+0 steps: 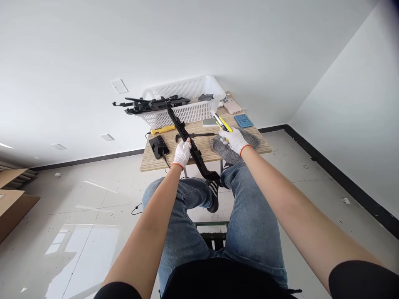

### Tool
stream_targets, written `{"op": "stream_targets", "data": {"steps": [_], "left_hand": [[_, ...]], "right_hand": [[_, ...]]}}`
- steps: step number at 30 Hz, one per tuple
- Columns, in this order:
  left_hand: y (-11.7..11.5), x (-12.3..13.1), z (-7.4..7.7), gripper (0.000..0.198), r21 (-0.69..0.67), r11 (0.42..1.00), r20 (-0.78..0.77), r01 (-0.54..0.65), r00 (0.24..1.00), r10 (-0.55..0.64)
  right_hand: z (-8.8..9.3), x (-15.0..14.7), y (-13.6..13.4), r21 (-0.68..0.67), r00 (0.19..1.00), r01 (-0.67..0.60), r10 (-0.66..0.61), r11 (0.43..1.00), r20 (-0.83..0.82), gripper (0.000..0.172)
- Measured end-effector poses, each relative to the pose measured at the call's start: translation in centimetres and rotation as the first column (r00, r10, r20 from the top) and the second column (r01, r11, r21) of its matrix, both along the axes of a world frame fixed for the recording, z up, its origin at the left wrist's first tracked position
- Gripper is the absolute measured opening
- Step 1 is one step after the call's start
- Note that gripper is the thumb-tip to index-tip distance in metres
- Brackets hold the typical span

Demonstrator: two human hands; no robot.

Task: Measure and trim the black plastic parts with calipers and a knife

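My left hand (182, 153), in a white work glove, is closed around a long black plastic part (197, 157). The part slants from the basket's front side down past the table's near edge, above my knees. In my gloved right hand (233, 140) is a yellow utility knife (223, 123), its tip pointing up and left, apart from the black part. A grey cloth (232, 153) lies beneath my right hand on the table. Between my hands, a black caliper-like tool (199, 135) rests on the wood, partly hidden by the black part.
A white plastic basket (195, 112) holding several black plastic parts (156, 104) stands at the table's back. On the wooden table (149, 162) lie a black phone-like device (158, 146) with a cable, a yellow-handled tool (163, 129), a pale phone (232, 105) and a blue packet (243, 121).
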State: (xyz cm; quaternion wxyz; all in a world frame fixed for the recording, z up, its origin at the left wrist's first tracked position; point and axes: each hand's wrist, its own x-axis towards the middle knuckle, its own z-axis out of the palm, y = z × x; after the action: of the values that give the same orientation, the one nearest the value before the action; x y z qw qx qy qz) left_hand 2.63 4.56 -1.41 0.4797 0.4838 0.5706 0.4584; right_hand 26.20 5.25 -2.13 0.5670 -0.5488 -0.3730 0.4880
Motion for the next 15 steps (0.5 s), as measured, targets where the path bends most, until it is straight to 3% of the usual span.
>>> {"op": "stream_targets", "data": {"steps": [5, 11, 15], "left_hand": [[0.3, 0.1, 0.1, 0.027, -0.018, 1.0, 0.01, 0.005, 1.0, -0.005], [1.1, -0.4, -0.5, 0.028, -0.076, 0.997, 0.023, -0.028, 0.999, 0.03], [1.4, -0.7, -0.8, 0.035, -0.083, 0.996, 0.056, -0.034, 0.998, 0.039]], "right_hand": [[0.7, -0.4, -0.5, -0.012, 1.0, 0.0, 0.0, 1.0, 0.03, 0.019], [1.1, -0.7, -1.0, -0.017, 0.998, 0.008, -0.007, 1.0, 0.064, 0.022], [1.2, -0.8, -1.0, -0.026, 0.996, 0.008, -0.006, 1.0, 0.09, 0.016]]}}
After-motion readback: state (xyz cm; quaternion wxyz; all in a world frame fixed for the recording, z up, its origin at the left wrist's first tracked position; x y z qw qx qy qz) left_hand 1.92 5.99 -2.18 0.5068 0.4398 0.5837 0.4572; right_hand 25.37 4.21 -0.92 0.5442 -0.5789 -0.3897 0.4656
